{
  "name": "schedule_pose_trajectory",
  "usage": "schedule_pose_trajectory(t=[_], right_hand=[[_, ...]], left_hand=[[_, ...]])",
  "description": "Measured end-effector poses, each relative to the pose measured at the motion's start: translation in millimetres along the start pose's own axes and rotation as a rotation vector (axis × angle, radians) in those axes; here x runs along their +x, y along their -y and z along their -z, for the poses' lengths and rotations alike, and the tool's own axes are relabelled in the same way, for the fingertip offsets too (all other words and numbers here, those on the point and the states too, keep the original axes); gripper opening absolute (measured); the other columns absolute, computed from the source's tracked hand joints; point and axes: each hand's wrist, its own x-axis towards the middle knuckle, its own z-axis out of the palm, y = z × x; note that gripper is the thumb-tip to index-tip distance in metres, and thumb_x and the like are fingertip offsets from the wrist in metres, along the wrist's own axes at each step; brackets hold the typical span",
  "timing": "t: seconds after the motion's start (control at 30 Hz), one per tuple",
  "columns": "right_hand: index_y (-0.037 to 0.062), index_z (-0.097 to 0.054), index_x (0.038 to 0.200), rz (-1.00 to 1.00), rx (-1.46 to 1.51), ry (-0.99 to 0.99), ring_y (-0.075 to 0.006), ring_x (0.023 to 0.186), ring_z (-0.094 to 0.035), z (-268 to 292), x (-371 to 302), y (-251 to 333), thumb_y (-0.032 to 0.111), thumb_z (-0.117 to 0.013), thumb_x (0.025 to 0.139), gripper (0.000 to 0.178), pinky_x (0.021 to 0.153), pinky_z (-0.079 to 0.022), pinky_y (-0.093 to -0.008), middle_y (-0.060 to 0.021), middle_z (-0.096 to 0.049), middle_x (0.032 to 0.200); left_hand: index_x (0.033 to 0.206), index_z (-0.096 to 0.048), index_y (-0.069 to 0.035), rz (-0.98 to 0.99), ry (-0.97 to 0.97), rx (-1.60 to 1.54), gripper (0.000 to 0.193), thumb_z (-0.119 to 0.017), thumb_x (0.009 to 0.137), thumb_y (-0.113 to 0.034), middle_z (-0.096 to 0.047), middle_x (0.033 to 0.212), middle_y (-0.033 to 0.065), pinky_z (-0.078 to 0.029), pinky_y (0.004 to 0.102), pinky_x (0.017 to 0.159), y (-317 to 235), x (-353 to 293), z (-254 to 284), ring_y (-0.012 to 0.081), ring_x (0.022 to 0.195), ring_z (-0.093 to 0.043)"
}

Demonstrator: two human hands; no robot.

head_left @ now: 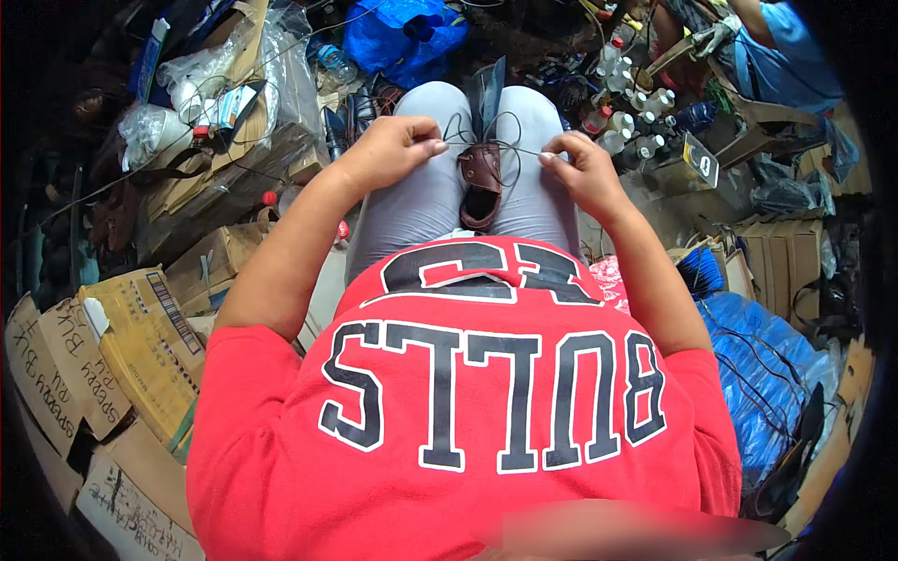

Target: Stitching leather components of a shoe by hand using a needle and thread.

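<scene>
Two hands: my left hand [414,148] and my right hand [578,168] sit apart above my thighs, thumbs and forefingers narrowed to pinches.
Lace: the thin dark lace [520,149] is caught in my right pinch; my left fingers seem to grip it as well, with a loop standing just beside them.
Shoe: the brown lace-up shoe [483,170] lies between my two sets of fingers and slightly nearer my body, clasped by the legs of my grey trousers [407,210], its foot opening toward me.
Drawing the lace: I judge it best to pull both sides evenly and level, checking that the lengths match and that no strand twists at the eyelets.
Knees: a firm, gentle squeeze should steady the shoe; too much could skew the soft upper.
Dark strip: a blue-black strip [485,98] rises beyond my fingertips, between my knees; I can't tell what it is, or whether it touches the shoe.
Out of sight: the toe and sole are hidden, the lace tips are too fine to make out, and my curled fingers cover the exact grip.
Far right of my fingers: another person's blue garment [790,61] is cut off by the dark rim.
</scene>
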Motion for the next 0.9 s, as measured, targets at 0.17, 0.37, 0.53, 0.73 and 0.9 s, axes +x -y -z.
schedule_pose_trajectory(t=[0.17, 0.37, 0.53, 0.73, 0.9], right_hand=[[0.0042, -0.057, 0.076, -0.204, 0.231, 0.072, -0.0062, 0.067, -0.044, 19.5, -0.3, -23.0, 0.024, -0.068, 0.085, 0.024, 0.061, -0.039, -0.0229, 0.0051, -0.050, 0.069], [0.0090, -0.059, 0.071, -0.414, -0.003, -0.420, -0.0044, 0.064, -0.042, 121.1, -48.8, -49.8, 0.023, -0.070, 0.083, 0.022, 0.060, -0.034, -0.0205, 0.0063, -0.052, 0.068], [0.0104, -0.054, 0.067, -0.557, -0.015, -0.532, -0.0039, 0.063, -0.037, 150.8, -111.5, -78.5, 0.025, -0.072, 0.082, 0.027, 0.057, -0.030, -0.0218, 0.0076, -0.046, 0.065], [0.0068, -0.064, 0.094, -0.734, -0.020, -0.479, -0.0053, 0.062, -0.038, 135.8, -126.5, -99.1, 0.028, -0.062, 0.089, 0.022, 0.057, -0.033, -0.0227, 0.0060, -0.047, 0.069], [0.0099, -0.053, 0.130, -0.626, -0.211, -0.239, -0.0035, 0.055, -0.034, 143.8, -115.0, -108.9, 0.018, -0.050, 0.093, 0.037, 0.048, -0.030, -0.0207, 0.0063, -0.039, 0.068]], left_hand=[[0.068, -0.053, -0.007, -0.079, -0.060, -0.229, 0.028, -0.074, 0.077, -0.023, -0.048, 0.065, -0.0044, -0.035, 0.0241, 0.053, 46.6, -0.5, 37.5, 0.0061, 0.060, -0.042], [0.068, -0.059, -0.007, 0.028, -0.568, -0.240, 0.017, -0.071, 0.079, -0.014, -0.054, 0.065, -0.0034, -0.036, 0.0224, 0.061, 89.2, -25.9, 178.3, 0.0063, 0.063, -0.047], [0.064, -0.054, -0.007, -0.218, -0.852, -0.131, 0.026, -0.074, 0.080, -0.015, -0.050, 0.066, -0.0064, -0.029, 0.0200, 0.057, 137.5, -51.1, 255.5, 0.0025, 0.060, -0.037], [0.105, -0.066, -0.004, -0.120, -1.162, 0.524, 0.025, -0.065, 0.085, -0.020, -0.065, 0.100, 0.0092, -0.046, 0.0305, 0.084, 107.3, -16.6, 203.5, 0.0212, 0.095, -0.060], [0.109, -0.066, -0.011, -0.832, -0.440, 0.285, 0.046, -0.072, 0.066, 0.005, -0.060, 0.118, 0.0072, -0.047, 0.0328, 0.089, 21.9, 43.8, 40.7, 0.0232, 0.104, -0.059]])
